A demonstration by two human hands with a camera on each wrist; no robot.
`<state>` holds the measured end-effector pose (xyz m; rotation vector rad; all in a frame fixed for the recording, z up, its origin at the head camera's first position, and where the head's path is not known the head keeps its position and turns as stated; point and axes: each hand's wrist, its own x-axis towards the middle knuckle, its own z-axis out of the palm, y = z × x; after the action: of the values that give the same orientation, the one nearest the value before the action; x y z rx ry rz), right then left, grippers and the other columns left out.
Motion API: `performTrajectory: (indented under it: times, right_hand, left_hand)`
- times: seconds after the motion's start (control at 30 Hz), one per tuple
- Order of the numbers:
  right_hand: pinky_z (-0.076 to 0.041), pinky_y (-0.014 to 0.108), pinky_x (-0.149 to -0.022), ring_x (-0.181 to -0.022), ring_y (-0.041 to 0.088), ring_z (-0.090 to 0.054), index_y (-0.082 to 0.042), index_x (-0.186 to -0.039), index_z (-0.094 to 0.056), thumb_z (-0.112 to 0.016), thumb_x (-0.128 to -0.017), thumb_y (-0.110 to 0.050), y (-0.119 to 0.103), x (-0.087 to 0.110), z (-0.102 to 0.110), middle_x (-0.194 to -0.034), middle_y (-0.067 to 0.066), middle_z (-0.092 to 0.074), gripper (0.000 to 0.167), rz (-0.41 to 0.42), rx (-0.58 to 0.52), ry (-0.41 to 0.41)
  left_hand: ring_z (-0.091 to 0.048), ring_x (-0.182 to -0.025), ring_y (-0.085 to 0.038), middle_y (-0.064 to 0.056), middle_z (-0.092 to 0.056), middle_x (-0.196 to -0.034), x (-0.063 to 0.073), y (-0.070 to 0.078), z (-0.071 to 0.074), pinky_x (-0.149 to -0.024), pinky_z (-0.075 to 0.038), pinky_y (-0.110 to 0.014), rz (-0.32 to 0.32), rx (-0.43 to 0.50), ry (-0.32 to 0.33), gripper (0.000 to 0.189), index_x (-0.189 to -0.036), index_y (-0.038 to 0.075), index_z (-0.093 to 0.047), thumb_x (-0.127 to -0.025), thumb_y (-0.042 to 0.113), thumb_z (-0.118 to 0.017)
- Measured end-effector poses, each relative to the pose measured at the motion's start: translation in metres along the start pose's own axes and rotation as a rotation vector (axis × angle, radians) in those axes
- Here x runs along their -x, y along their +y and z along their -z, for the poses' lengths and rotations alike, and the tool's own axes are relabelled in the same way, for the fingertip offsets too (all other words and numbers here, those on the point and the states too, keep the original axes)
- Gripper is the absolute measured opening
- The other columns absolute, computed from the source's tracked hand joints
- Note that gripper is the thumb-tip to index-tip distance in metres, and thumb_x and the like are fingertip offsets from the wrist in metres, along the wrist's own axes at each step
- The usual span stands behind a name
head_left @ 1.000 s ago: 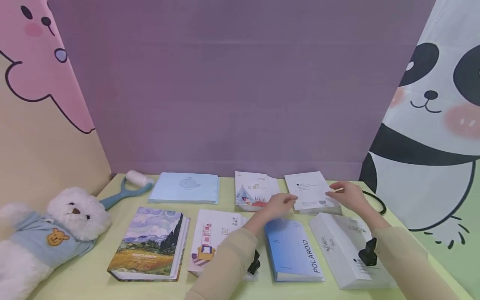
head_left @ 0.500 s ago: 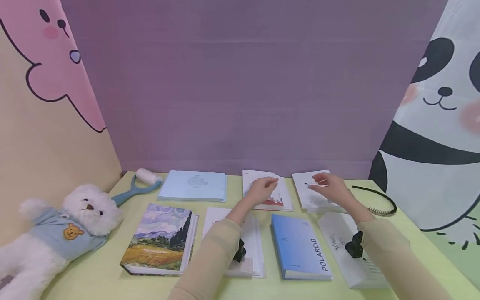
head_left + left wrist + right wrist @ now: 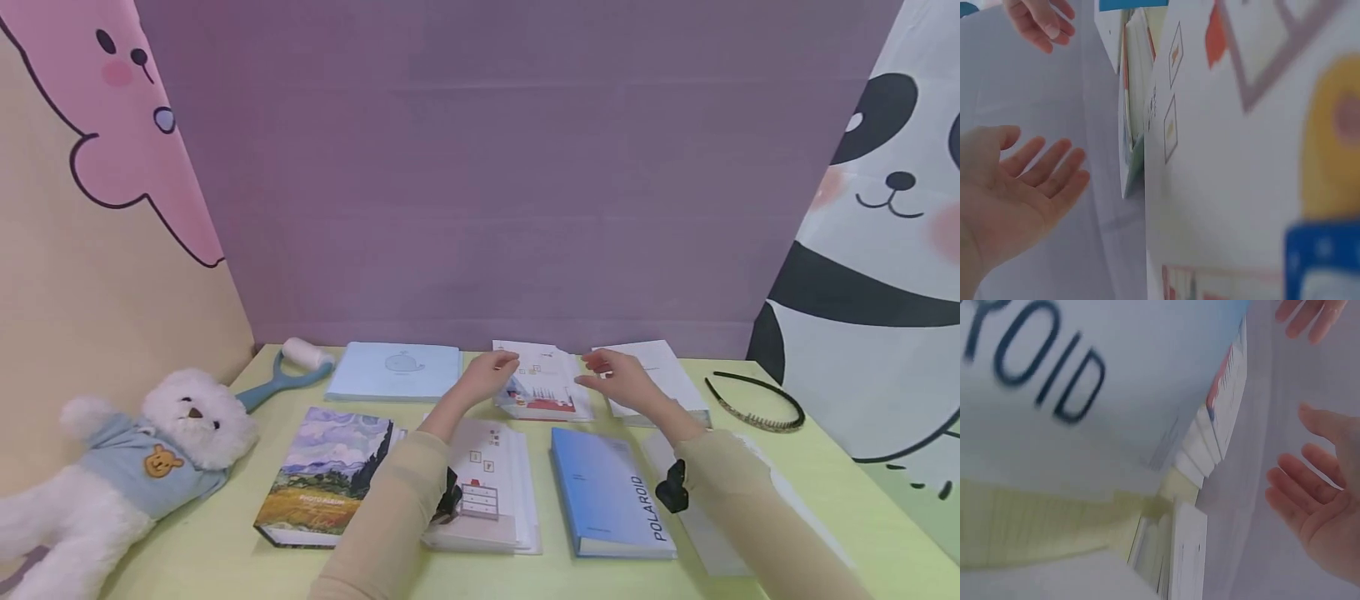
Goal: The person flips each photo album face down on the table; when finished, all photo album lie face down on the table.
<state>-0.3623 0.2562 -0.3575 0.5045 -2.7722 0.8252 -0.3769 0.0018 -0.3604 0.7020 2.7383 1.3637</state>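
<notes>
My left hand [image 3: 487,377] hovers at the left side of a white book with a tent picture [image 3: 543,385] in the back row. To that book's right, partly over the edge of a plain white book [image 3: 660,375], is my right hand [image 3: 618,379]. Both hands are empty, fingers relaxed and loosely bent, palms toward each other. The left wrist view shows the left hand [image 3: 1029,187] with its fingers spread; the right hand [image 3: 1319,494] looks alike in the right wrist view. Below the forearms lie a blue POLAROID album [image 3: 607,492] and a white album with a drawer picture [image 3: 495,475].
A landscape-cover photo album [image 3: 330,467] and a pale blue whale book [image 3: 401,371] lie left. A white teddy bear [image 3: 150,458] and a blue Y-handled roller [image 3: 281,379] are beyond. The right forearm partly covers a white volume [image 3: 712,533]. A black headband [image 3: 761,408] lies right.
Both hands have moved left, from around the plain white book to around the tent-picture book. The view has turned slightly left. The books appear to lie as before.
</notes>
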Motion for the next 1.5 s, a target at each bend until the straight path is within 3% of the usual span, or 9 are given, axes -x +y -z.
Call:
performTrajectory:
  times: [0.3,0.47,0.6,0.87,1.07,1.2,1.3,1.5]
  right_hand:
    - [-0.049,0.049,-0.091,-0.105,0.038,-0.058,0.006,-0.121,-0.056,-0.068,-0.086,-0.023,-0.015,-0.008,-0.022,-0.115,0.023,-0.062,0.047,0.048,0.03,-0.077]
    - [-0.049,0.048,-0.091,-0.107,0.037,-0.058,0.005,-0.121,-0.057,-0.066,-0.088,-0.022,-0.014,-0.01,-0.033,-0.119,0.022,-0.061,0.045,0.051,0.051,-0.152]
    - [-0.049,0.048,-0.09,-0.105,0.038,-0.058,0.007,-0.119,-0.058,-0.065,-0.088,-0.02,-0.014,-0.011,-0.035,-0.117,0.023,-0.061,0.042,0.071,0.048,-0.167]
    - [-0.051,0.045,-0.088,-0.102,0.035,-0.06,0.008,-0.117,-0.059,-0.065,-0.088,-0.021,-0.012,-0.01,-0.039,-0.114,0.022,-0.062,0.041,0.055,0.039,-0.21]
    - [-0.051,0.043,-0.085,-0.096,0.03,-0.06,0.007,-0.116,-0.06,-0.067,-0.087,-0.023,-0.013,-0.009,-0.041,-0.11,0.02,-0.064,0.043,0.029,0.079,-0.208]
    - [-0.049,0.034,-0.071,-0.079,0.02,-0.056,0.008,-0.115,-0.062,-0.067,-0.087,-0.024,-0.017,-0.008,-0.04,-0.099,0.017,-0.065,0.043,0.038,0.098,-0.221]
    - [-0.043,0.031,-0.065,-0.073,0.019,-0.05,0.007,-0.107,-0.066,-0.068,-0.086,-0.023,-0.017,-0.008,-0.041,-0.094,0.016,-0.064,0.037,0.078,0.116,-0.226]
    - [-0.048,0.037,-0.073,-0.084,0.026,-0.056,0.008,-0.106,-0.067,-0.069,-0.084,-0.024,-0.015,-0.009,-0.045,-0.104,0.022,-0.064,0.039,0.087,0.145,-0.221]
  left_hand:
    - [-0.043,-0.13,-0.031,-0.016,-0.049,-0.139,0.006,-0.017,0.011,-0.109,-0.035,-0.042,0.089,-0.018,-0.114,0.045,-0.136,0.0,-0.046,-0.101,0.026,-0.04]
    - [-0.041,-0.132,-0.031,-0.016,-0.047,-0.14,0.011,-0.017,0.011,-0.11,-0.033,-0.044,0.124,-0.041,-0.179,0.047,-0.138,0.001,-0.044,-0.1,0.028,-0.042]
    - [-0.042,-0.131,-0.031,-0.015,-0.046,-0.141,0.012,-0.016,0.011,-0.109,-0.034,-0.044,0.125,-0.062,-0.21,0.048,-0.139,0.001,-0.043,-0.101,0.029,-0.041]
    - [-0.052,-0.122,-0.031,-0.017,-0.05,-0.137,0.011,-0.021,0.019,-0.098,-0.047,-0.039,0.181,0.103,-0.301,0.045,-0.138,-0.002,-0.043,-0.102,0.025,-0.039]
    - [-0.054,-0.121,-0.028,-0.015,-0.049,-0.138,0.013,-0.02,0.026,-0.099,-0.046,-0.04,0.153,0.032,-0.38,0.045,-0.137,0.0,-0.045,-0.102,0.027,-0.04]
    - [-0.056,-0.119,-0.026,-0.014,-0.051,-0.137,0.013,-0.021,0.03,-0.098,-0.046,-0.04,0.137,-0.04,-0.414,0.044,-0.136,0.002,-0.046,-0.102,0.027,-0.04]
    - [-0.058,-0.117,-0.026,-0.015,-0.053,-0.134,0.014,-0.023,0.033,-0.098,-0.046,-0.041,0.117,-0.081,-0.414,0.043,-0.135,0.001,-0.048,-0.101,0.026,-0.041]
    - [-0.057,-0.118,-0.025,-0.014,-0.055,-0.133,0.017,-0.039,0.027,-0.101,-0.044,-0.039,0.104,-0.043,-0.384,0.043,-0.136,0.001,-0.047,-0.101,0.025,-0.043]
